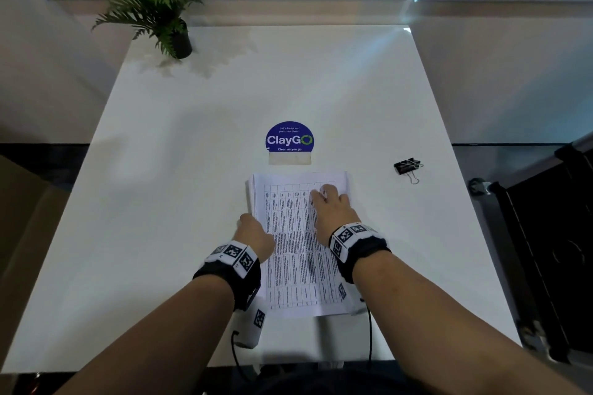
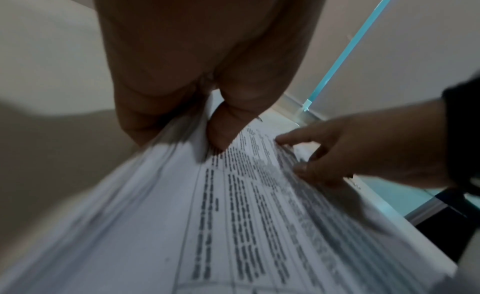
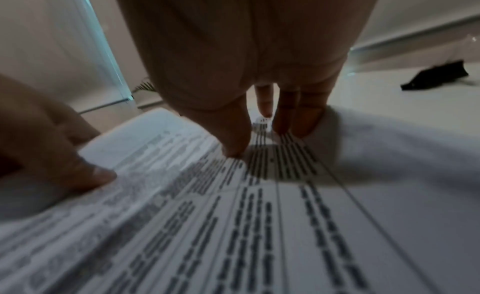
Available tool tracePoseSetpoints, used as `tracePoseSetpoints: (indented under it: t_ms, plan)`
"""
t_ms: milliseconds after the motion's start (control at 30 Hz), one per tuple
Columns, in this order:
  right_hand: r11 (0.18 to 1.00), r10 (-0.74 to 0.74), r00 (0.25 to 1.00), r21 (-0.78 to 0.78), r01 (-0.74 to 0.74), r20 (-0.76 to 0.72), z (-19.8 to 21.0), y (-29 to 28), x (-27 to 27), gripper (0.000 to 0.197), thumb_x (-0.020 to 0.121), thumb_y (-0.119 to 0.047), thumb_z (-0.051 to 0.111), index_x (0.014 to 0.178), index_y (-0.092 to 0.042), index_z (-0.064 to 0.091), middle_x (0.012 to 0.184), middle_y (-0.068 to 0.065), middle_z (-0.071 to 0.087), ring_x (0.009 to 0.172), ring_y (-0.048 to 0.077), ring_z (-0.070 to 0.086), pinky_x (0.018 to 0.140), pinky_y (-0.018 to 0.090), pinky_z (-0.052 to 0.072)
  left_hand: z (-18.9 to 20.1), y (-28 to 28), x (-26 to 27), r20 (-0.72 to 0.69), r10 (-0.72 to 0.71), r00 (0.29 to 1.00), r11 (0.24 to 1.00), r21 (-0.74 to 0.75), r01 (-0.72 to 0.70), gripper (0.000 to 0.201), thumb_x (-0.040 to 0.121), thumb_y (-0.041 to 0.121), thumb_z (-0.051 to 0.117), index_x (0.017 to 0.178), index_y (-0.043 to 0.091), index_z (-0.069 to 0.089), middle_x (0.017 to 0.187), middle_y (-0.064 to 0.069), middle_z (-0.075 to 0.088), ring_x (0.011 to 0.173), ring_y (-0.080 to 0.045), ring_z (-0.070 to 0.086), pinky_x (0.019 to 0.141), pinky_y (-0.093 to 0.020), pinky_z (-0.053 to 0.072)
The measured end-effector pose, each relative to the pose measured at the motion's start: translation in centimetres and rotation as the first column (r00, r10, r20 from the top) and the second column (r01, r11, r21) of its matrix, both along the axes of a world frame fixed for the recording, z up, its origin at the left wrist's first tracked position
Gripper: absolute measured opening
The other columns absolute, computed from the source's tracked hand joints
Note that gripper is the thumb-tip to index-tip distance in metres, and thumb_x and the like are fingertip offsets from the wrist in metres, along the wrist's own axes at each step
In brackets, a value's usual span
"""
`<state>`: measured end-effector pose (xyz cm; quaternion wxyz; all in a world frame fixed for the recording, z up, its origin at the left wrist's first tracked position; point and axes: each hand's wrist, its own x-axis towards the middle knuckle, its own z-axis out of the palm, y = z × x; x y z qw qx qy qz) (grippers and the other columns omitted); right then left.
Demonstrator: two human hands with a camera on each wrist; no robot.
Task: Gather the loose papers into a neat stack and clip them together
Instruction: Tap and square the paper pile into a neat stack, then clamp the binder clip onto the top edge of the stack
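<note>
Papers (image 1: 298,250) lie just below the ClayGo sticker (image 1: 289,137). Left hand (image 1: 255,236) pinches their left edge; right hand (image 1: 332,208) presses flat, fingers straight. Square edges w/ both hands first (binder clip (image 1: 407,167) waits right of sticker).

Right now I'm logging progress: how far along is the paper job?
Done: the papers lie in one pile on the table, edges still slightly uneven. In hand: the left hand pinches the pile's left edge, and the right hand presses on top. Left: the binder clip sits untouched to the right.
</note>
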<state>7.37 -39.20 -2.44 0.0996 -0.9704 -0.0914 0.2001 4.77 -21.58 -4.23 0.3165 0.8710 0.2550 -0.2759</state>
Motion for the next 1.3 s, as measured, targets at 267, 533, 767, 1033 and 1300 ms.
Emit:
tracePoseSetpoints:
  t_ms: [267, 533, 767, 1033, 1300]
  plan:
    - [0.996, -0.065, 0.997, 0.058, 0.068, -0.053, -1.7, -0.7, 0.0, 0.079, 0.08, -0.016, 0.064, 0.144, -0.027, 0.019, 0.153, 0.0, 0.009, 0.129, 0.033, 0.027, 0.095, 0.042, 0.047, 0.3, 1.7, 4.4, 0.159, 0.15, 0.976, 0.974, -0.192, -0.119, 0.053, 0.094, 0.016, 0.049, 0.14, 0.01, 0.024, 0.139, -0.019, 0.044, 0.111, -0.035, 0.056, 0.093, -0.042, 0.048]
    - [0.904, -0.185, 0.971, 0.361, 0.228, -0.148, -1.0, -2.6, 2.1, 0.051, 0.086, -0.019, 0.062, 0.134, -0.023, 0.045, 0.141, 0.003, 0.027, 0.122, 0.023, 0.046, 0.106, 0.032, 0.039, -0.1, 2.1, 4.8, 0.37, -0.096, 0.924, 0.995, 0.028, 0.092, 0.032, 0.088, 0.013, 0.065, 0.113, 0.025, 0.049, 0.117, -0.013, 0.055, 0.084, -0.022, 0.052, 0.076, -0.03, 0.04]
    - [0.46, -0.849, 0.528, 0.5, 0.734, 0.006, 2.2, -9.7, 6.7, 0.029, 0.092, -0.024, 0.048, 0.118, -0.012, 0.046, 0.129, 0.012, 0.041, 0.096, 0.035, 0.06, 0.079, 0.033, 0.045, -0.4, 2.0, 5.3, 0.327, -0.124, 0.937, 0.992, 0.06, 0.11, 0.022, 0.088, 0.018, 0.065, 0.111, 0.019, 0.063, 0.123, -0.015, 0.054, 0.099, -0.029, 0.058, 0.082, -0.025, 0.037]
    - [0.092, -0.966, 0.158, 0.3, 0.95, -0.205, 1.5, -14.5, 9.0, 0.045, 0.093, -0.027, 0.047, 0.128, 0.0, 0.042, 0.134, 0.019, 0.05, 0.12, 0.034, 0.051, 0.096, 0.035, 0.037, -0.5, 2.0, 5.3, 0.315, -0.124, 0.941, 0.992, 0.076, 0.105, 0.025, 0.088, 0.017, 0.067, 0.112, 0.018, 0.064, 0.122, -0.016, 0.055, 0.107, -0.031, 0.058, 0.087, -0.028, 0.039]
    - [0.338, -0.894, 0.423, 0.399, 0.852, -0.145, 1.6, -12.8, 9.0, 0.036, 0.095, -0.026, 0.037, 0.122, -0.006, 0.051, 0.129, 0.022, 0.047, 0.107, 0.039, 0.054, 0.079, 0.034, 0.041, -0.3, 2.1, 5.3, 0.311, -0.14, 0.94, 0.99, 0.072, 0.123, 0.026, 0.089, 0.019, 0.066, 0.115, 0.019, 0.062, 0.123, -0.014, 0.052, 0.095, -0.024, 0.055, 0.083, -0.026, 0.038]
